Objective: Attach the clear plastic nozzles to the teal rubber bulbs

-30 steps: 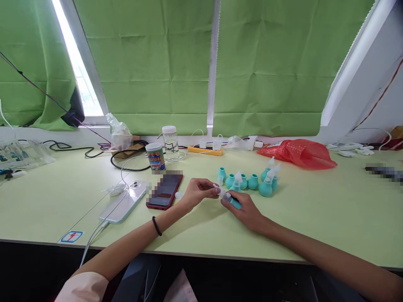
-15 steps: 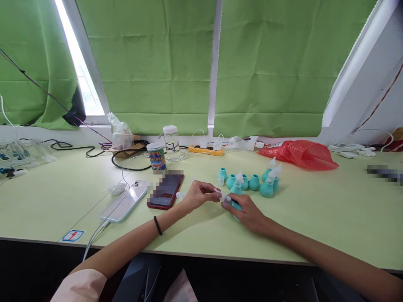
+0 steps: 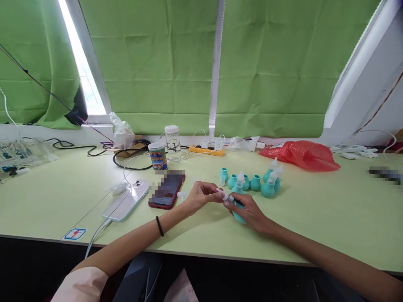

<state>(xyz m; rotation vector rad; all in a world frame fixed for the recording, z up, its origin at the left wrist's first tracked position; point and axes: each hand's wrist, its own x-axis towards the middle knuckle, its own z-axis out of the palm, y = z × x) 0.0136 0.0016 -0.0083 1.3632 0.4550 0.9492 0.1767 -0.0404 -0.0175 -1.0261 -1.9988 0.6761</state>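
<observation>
My left hand [image 3: 200, 198] pinches a small translucent nozzle [image 3: 222, 194] between thumb and fingertips. Against its other end sits my right hand [image 3: 252, 213], closed around a teal rubber bulb [image 3: 239, 215]. A clear piece and something dark show at the right fingers; I cannot make out what the dark part is, nor whether nozzle and bulb are joined. Just beyond the hands stand several teal bulbs [image 3: 255, 183], some open at the top. Others carry translucent tips, such as the bulb [image 3: 268, 190] at the right. A loose translucent tip [image 3: 182, 195] lies by my left wrist.
Left of my hands lie a red-cased phone [image 3: 166, 191] and a pale phone [image 3: 127, 201] with a charging cable. Behind them are a printed tub [image 3: 158, 157], a clear jar [image 3: 173, 144] and an orange power strip [image 3: 206, 151]. A red plastic bag [image 3: 302, 155] rests at the back right.
The camera view has shifted slightly. Both hands stay together at the same spot, and more of the teal bulb shows beneath my right fingers.
</observation>
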